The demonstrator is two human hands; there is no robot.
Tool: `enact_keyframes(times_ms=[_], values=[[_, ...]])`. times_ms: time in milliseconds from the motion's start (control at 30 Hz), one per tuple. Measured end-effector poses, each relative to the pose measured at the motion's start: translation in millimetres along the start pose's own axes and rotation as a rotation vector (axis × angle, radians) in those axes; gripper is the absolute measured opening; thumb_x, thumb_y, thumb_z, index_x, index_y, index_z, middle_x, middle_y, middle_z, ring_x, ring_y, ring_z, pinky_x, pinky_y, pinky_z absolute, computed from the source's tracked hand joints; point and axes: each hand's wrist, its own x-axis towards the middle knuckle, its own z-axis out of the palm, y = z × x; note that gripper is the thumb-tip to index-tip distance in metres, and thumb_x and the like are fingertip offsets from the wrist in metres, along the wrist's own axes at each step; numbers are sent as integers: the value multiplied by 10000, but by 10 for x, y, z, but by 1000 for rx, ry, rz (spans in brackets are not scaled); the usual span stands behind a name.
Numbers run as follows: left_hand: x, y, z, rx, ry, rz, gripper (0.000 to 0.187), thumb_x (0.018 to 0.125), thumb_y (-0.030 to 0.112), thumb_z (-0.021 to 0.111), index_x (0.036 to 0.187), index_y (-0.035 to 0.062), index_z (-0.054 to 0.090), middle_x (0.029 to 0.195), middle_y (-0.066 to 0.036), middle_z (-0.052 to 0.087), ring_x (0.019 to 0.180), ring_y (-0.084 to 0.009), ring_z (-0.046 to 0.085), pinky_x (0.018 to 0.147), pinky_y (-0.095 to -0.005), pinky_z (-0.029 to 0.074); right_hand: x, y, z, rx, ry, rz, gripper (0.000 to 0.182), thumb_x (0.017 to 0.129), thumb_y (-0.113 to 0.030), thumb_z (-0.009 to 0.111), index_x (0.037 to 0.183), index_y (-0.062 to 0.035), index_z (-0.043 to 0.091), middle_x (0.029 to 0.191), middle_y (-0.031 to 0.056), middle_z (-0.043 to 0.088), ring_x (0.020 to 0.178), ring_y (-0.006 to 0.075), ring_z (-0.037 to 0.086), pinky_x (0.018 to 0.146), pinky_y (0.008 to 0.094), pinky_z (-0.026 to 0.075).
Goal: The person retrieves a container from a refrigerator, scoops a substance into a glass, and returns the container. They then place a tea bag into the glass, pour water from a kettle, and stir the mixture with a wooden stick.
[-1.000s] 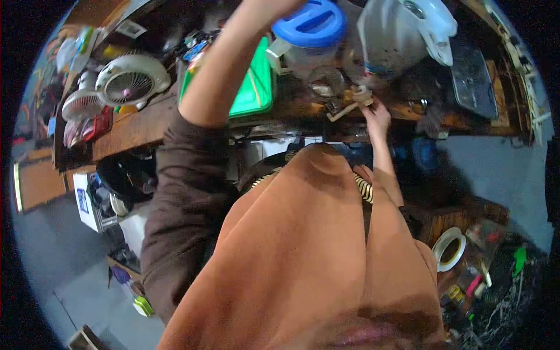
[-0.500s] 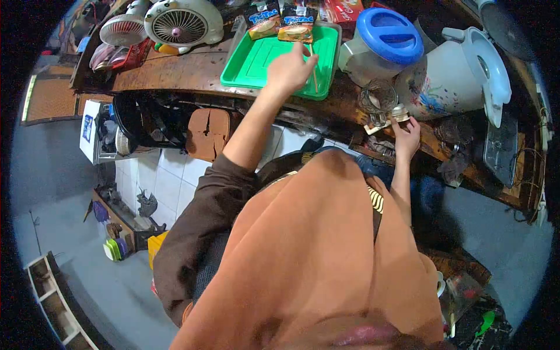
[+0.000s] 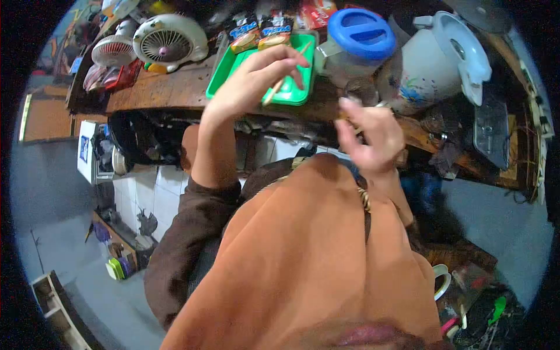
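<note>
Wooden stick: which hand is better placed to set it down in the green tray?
Left. The left hand already pinches the wooden stick right over the green tray, while the right hand is raised off to the side, nearer the glass.

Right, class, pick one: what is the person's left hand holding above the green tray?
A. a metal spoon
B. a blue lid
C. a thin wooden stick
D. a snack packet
C: the left hand pinches a thin wooden stick between its fingers, slanting over the green tray; the snack packets lie untouched at the tray's far edge, and the blue lid sits on its jug.
</note>
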Motion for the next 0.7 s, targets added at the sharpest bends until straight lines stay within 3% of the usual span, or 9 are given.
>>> enact_keyframes(times_ms=[133, 167, 233, 300, 433, 500, 567, 633, 700], values=[[319, 276, 582, -193, -105, 290, 236, 948, 184, 448, 1095, 9, 509, 982, -94, 601, 1017, -173, 559, 902, -301, 422, 300, 3, -167, -174, 41, -186, 410, 692, -225, 726, 1091, -160, 658, 763, 3, 528, 631, 182, 532, 573, 319, 468], [390, 344, 711, -183, -105, 324, 212, 944, 174, 466, 1065, 9, 520, 988, -85, 599, 995, -165, 561, 891, -290, 426, 346, 36, -289, -222, 39, -182, 383, 729, -327, 726, 1039, -106, 678, 791, 37, 574, 669, 209, 555, 585, 315, 464], [532, 581, 866, 93, -190, 337, 197, 940, 177, 479, 1038, 13, 529, 989, -71, 600, 962, -148, 563, 864, -278, 432, 377, 195, -499, -298, 182, -293, 328, 783, -265, 703, 1026, -62, 618, 819, 76, 574, 665, 210, 552, 578, 296, 467], [648, 741, 1006, 245, -174, 454, 196, 922, 184, 512, 1021, 17, 538, 914, -61, 611, 889, -120, 564, 774, -279, 451, 321, 329, -543, -2, 617, -294, 308, 825, -194, 669, 1006, -26, 484, 862, 124, 562, 652, 197, 539, 567, 260, 464], [993, 883, 1246, 334, -205, 740, 165, 875, 215, 547, 970, 80, 559, 804, -114, 593, 814, -288, 555, 720, -388, 448, 350, 376, -1035, -230, 490, -11, 283, 872, -152, 611, 994, -31, 386, 943, 185, 522, 622, 174, 525, 530, 249, 453], [1181, 1043, 1311, 416, -307, 797, 174, 861, 218, 553, 990, 102, 553, 841, -123, 596, 840, -308, 550, 736, -403, 444, 473, 324, -1067, -103, 503, 7, 230, 907, -160, 552, 1004, -28, 390, 973, 195, 511, 617, 189, 555, 548, 276, 498], [1370, 1126, 1312, 485, -378, 783, 211, 843, 180, 570, 1025, 82, 528, 893, -135, 593, 851, -318, 552, 746, -399, 446, 500, 422, -1237, -372, 567, -19, 207, 917, -144, 528, 1004, -22, 386, 954, 204, 515, 650, 221, 591, 587, 316, 546], [1651, 1092, 1270, 275, -175, 965, 240, 824, 122, 589, 1036, 45, 506, 923, -132, 588, 858, -319, 557, 739, -382, 454, 544, 528, -1418, -435, 659, -24, 185, 920, -122, 513, 994, -15, 382, 913, 212, 528, 680, 254, 611, 630, 348, 570], [1919, 1085, 1009, 509, -16, 1126, 380, 784, 116, 655, 1086, 20, 445, 921, -114, 566, 797, -295, 549, 692, -349, 460, 617, 677, -1616, -392, 789, 32, 177, 927, -112, 494, 1005, 0, 382, 880, 218, 541, 682, 265, 614, 642, 354, 578]])
